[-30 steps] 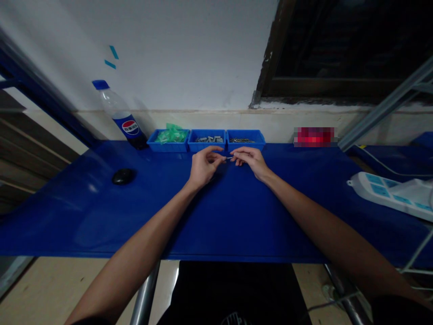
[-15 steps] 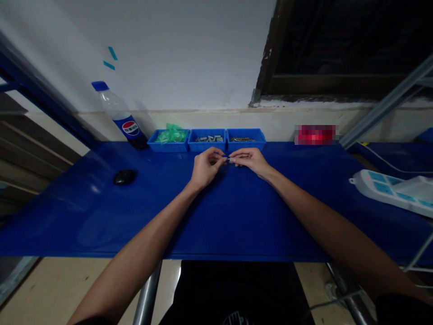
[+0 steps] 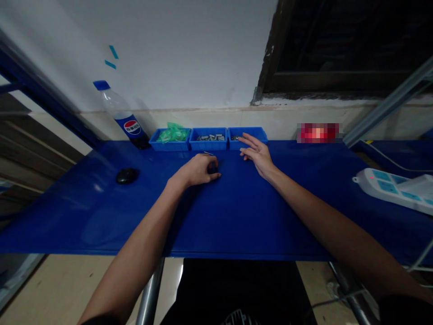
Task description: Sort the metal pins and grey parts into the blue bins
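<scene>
My left hand rests knuckles-up on the blue table, fingers curled around a small thin part whose tip shows above the knuckles; I cannot name the part. My right hand is open with fingers spread, reaching toward the right blue tray, its fingertips at the tray's front edge. Three small blue trays stand in a row at the back: the left tray holds green pieces, the middle tray holds small grey parts, and the right tray holds dark thin parts.
A cola bottle leans against the wall at the back left. A black mouse lies on the left. A white power strip sits on the right. A blurred red object lies by the wall.
The hands were pinched together over a small part in front of the trays. They have separated: my left hand dropped to the table, still closed, and my right hand opened and moved toward the right tray.
</scene>
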`<state>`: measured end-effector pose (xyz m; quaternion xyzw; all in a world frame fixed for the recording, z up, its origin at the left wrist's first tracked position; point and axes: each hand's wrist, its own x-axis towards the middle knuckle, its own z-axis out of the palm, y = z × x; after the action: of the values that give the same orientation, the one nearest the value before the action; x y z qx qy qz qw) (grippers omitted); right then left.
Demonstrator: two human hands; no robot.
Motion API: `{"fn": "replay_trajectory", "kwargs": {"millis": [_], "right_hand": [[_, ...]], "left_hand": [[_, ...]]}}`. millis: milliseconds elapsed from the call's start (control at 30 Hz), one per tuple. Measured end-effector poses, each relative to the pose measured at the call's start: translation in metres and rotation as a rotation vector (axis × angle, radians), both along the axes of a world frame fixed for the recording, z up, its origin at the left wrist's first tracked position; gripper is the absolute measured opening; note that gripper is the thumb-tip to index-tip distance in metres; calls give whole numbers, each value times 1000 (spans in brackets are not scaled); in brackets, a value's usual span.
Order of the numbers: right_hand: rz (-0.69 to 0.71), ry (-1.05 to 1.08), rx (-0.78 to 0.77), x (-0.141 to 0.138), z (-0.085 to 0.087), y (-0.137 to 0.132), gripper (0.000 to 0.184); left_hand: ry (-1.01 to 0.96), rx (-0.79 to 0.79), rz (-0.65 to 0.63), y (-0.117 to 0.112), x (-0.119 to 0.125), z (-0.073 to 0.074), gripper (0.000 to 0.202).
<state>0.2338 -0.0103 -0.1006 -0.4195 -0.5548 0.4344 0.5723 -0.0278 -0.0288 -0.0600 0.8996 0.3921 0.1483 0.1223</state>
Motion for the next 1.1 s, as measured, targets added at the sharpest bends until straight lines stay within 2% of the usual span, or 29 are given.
{"fn": "replay_trajectory", "kwargs": {"millis": [133,267,467,767,967,1100], "right_hand": [[18,24,-14,0,1,-1,64],[26,46,-29,0,3,-3,59],[35,66,-39,0,4,-4,55],[30,42,-34,0,3,-2,54],[32,66,-41,0,3,-2,49],[23,64,-53,0,3,-2,50]], "left_hand": [[-77,-183,-5,2,-2,0,7],[-133,-236,-8,3,-3,0,5],[-150,-162,43,3,3,-4,15],[-146,2,231,-5,26,-17,31],[-180,77,194,-9,32,-19,47],[-271,97,201,-6,30,-21,48]]}}
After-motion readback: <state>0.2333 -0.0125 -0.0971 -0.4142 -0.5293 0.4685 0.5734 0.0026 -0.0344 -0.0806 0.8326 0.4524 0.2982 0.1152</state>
